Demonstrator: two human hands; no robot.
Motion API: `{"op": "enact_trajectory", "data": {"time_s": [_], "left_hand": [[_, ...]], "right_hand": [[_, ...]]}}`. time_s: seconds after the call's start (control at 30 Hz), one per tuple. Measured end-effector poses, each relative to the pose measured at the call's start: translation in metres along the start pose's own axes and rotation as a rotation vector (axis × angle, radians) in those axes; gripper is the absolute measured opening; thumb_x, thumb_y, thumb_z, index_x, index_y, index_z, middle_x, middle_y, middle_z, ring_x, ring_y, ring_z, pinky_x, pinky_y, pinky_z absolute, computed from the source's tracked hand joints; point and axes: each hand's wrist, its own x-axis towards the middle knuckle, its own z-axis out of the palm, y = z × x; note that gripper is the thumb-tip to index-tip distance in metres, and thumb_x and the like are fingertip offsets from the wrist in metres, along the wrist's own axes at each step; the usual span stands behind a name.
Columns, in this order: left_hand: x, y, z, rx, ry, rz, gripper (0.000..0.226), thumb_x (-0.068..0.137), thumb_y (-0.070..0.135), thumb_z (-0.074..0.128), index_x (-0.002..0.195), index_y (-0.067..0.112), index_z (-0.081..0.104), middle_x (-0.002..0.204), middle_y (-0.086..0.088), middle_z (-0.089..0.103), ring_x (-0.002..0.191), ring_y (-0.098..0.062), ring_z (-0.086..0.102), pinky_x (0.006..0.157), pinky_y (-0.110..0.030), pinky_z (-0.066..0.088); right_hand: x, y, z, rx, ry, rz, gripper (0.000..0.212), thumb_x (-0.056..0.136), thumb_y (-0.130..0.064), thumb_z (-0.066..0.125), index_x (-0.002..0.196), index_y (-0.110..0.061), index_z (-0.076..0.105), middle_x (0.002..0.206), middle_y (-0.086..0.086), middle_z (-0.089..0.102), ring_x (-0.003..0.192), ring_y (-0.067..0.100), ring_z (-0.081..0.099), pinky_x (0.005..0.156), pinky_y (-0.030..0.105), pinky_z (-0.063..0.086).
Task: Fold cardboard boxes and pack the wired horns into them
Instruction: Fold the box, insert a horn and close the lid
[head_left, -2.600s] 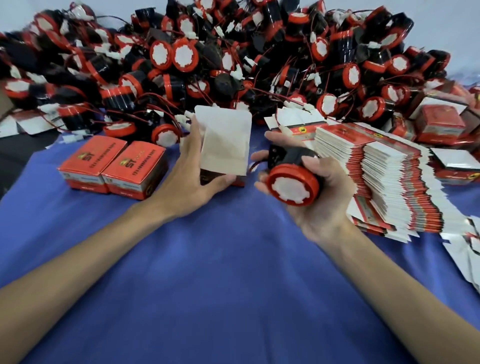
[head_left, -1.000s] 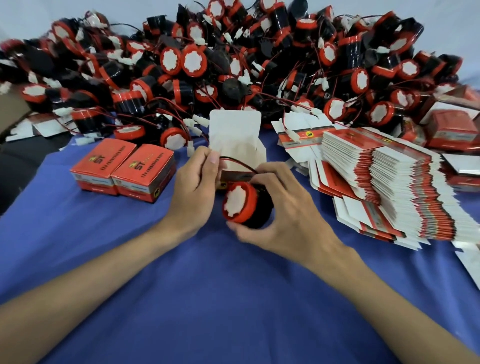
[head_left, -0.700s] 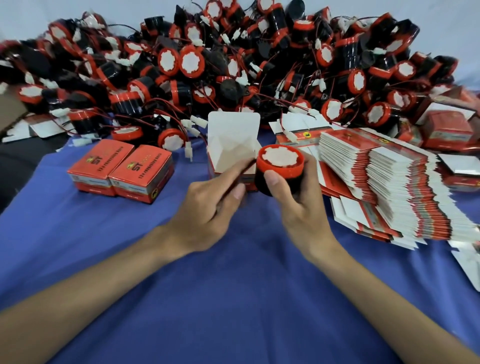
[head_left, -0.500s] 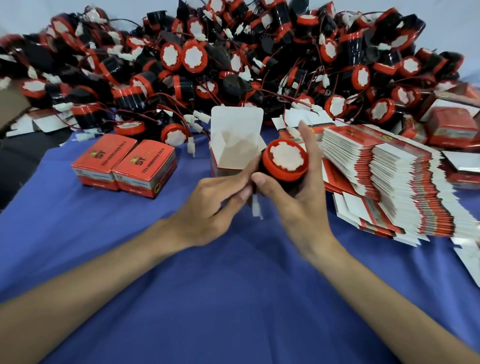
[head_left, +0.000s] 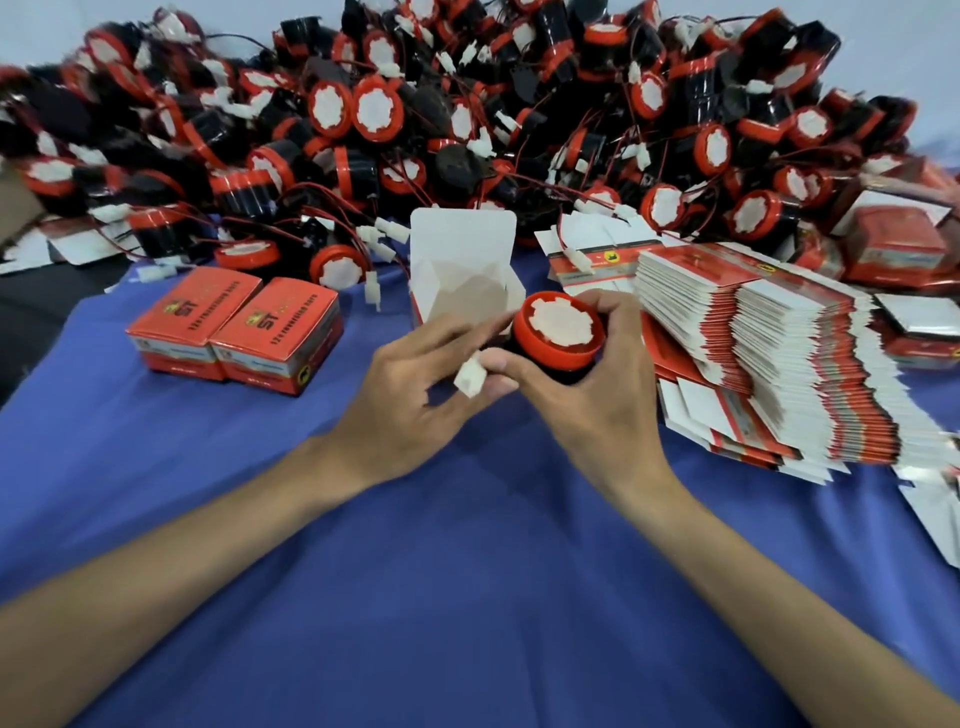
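right hand (head_left: 597, 408): wraps fingers and thumb closely round the black body of one horn (head_left: 563, 335); thumb tip reaches left toward the connector (head_left: 470, 375).
horn: held above the cloth (head_left: 467, 597), red rim and white face tilted up toward the camera; sits at the near right edge of the open box (head_left: 457, 280), not inside it; contact with the box not readable.
connector: small white plug, low between the two hands, against the left fingertips and right thumb; lead hidden behind the fingers.
left hand (head_left: 410, 400): index finger stretched toward the horn's side and the box front, other fingers half-curled beneath; pinching the connector or only touching it, cannot tell, blurred.
open box: stands upright on the cloth just behind the hands, lid flap raised, white inner card showing, side flaps spread.
closed boxes (head_left: 275, 317): two, red tops, side by side and touching, on the cloth left of the hands.
flat box stack (head_left: 779, 338): unfolded red-and-white blanks, fanned, just right of the right hand.
horn pile (head_left: 467, 119): heaped across the far side, black bodies, red rims, red wires, white plugs.
cloth: blue, under everything.
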Motion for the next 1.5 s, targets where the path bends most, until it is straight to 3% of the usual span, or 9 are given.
{"op": "enact_trajectory", "data": {"time_s": [0.17, 0.33, 0.5, 0.67, 0.8, 0.9, 1.1, 1.23, 1.5], "left_hand": [[0.000, -0.002, 0.003, -0.010, -0.162, -0.029, 0.050, 0.100, 0.032, 0.046, 0.141, 0.004, 0.040, 0.128, -0.017, 0.045, 0.117, -0.014, 0.050, 0.099, -0.021, 0.042], [-0.005, -0.001, -0.001, -0.213, -0.258, -0.195, 0.080, 0.096, 0.063, 0.029, 0.148, 0.005, 0.009, 0.158, -0.012, 0.017, 0.149, -0.020, 0.015, 0.121, -0.038, 0.019], [-0.002, 0.000, -0.004, -0.355, -0.127, -0.299, 0.077, 0.094, 0.065, 0.029, 0.146, 0.009, 0.016, 0.149, 0.006, 0.029, 0.140, 0.003, 0.028, 0.113, -0.019, 0.026], [-0.001, 0.000, -0.005, -0.387, -0.153, -0.290, 0.092, 0.090, 0.073, 0.024, 0.147, 0.002, 0.017, 0.152, -0.014, 0.031, 0.144, -0.019, 0.030, 0.117, -0.035, 0.027], [0.001, 0.000, -0.005, -0.353, -0.201, -0.284, 0.085, 0.095, 0.061, 0.035, 0.148, -0.003, 0.021, 0.154, -0.014, 0.031, 0.145, -0.020, 0.028, 0.118, -0.039, 0.027], [0.000, 0.001, -0.007, -0.355, -0.219, -0.273, 0.074, 0.094, 0.058, 0.042, 0.147, 0.012, 0.019, 0.149, -0.004, 0.035, 0.141, -0.013, 0.034, 0.113, -0.032, 0.033], [0.002, 0.006, -0.008, -0.514, -0.132, -0.343, 0.070, 0.087, 0.056, 0.053, 0.142, 0.025, 0.022, 0.146, 0.005, 0.037, 0.135, -0.002, 0.040, 0.102, -0.016, 0.039], [0.002, 0.009, -0.007, -0.593, -0.196, -0.420, 0.075, 0.080, 0.059, 0.063, 0.139, 0.030, 0.028, 0.141, 0.006, 0.046, 0.127, -0.004, 0.051, 0.097, -0.018, 0.044], [0.012, 0.003, -0.024, -0.601, -0.379, -0.494, 0.078, 0.071, 0.034, 0.079, 0.139, 0.021, 0.043, 0.136, -0.002, 0.057, 0.125, -0.019, 0.056, 0.099, -0.034, 0.050]], "right_hand": [[-0.001, 0.001, 0.000, -0.038, -0.027, -0.073, 0.063, 0.070, -0.045, 0.074, 0.121, -0.026, 0.043, 0.114, -0.017, 0.048, 0.104, -0.007, 0.048, 0.086, 0.003, 0.037], [-0.013, 0.003, 0.010, -0.044, -0.204, -0.152, 0.061, 0.094, -0.026, 0.049, 0.145, -0.016, 0.017, 0.140, -0.004, 0.031, 0.127, -0.006, 0.030, 0.105, 0.008, 0.023], [-0.013, 0.003, 0.007, -0.043, -0.376, -0.139, 0.067, 0.098, -0.016, 0.049, 0.150, -0.016, 0.007, 0.147, 0.003, 0.026, 0.133, 0.001, 0.026, 0.109, 0.010, 0.020], [-0.003, 0.008, 0.001, -0.171, -0.300, -0.264, 0.070, 0.089, -0.013, 0.060, 0.148, -0.001, 0.024, 0.133, 0.015, 0.041, 0.116, 0.005, 0.039, 0.097, 0.002, 0.029], [-0.007, 0.006, 0.003, -0.223, -0.319, -0.312, 0.063, 0.091, -0.014, 0.052, 0.147, -0.002, 0.027, 0.136, 0.017, 0.036, 0.122, 0.016, 0.040, 0.101, 0.013, 0.036], [-0.009, 0.006, 0.005, -0.184, -0.326, -0.321, 0.060, 0.092, -0.017, 0.049, 0.147, -0.003, 0.028, 0.139, 0.017, 0.032, 0.128, 0.023, 0.038, 0.105, 0.033, 0.040], [-0.005, 0.009, 0.000, -0.128, -0.413, -0.376, 0.076, 0.081, -0.026, 0.072, 0.145, -0.007, 0.035, 0.140, 0.013, 0.030, 0.133, 0.017, 0.035, 0.109, 0.019, 0.032], [0.000, 0.014, -0.006, -0.178, -0.393, -0.414, 0.081, 0.077, -0.038, 0.077, 0.142, -0.024, 0.031, 0.131, 0.013, 0.040, 0.120, 0.013, 0.046, 0.101, 0.025, 0.045], [0.004, 0.018, -0.006, -0.231, -0.351, -0.451, 0.047, 0.085, -0.041, 0.063, 0.130, -0.034, 0.050, 0.125, 0.001, 0.043, 0.112, 0.014, 0.051, 0.087, 0.037, 0.055]]}}
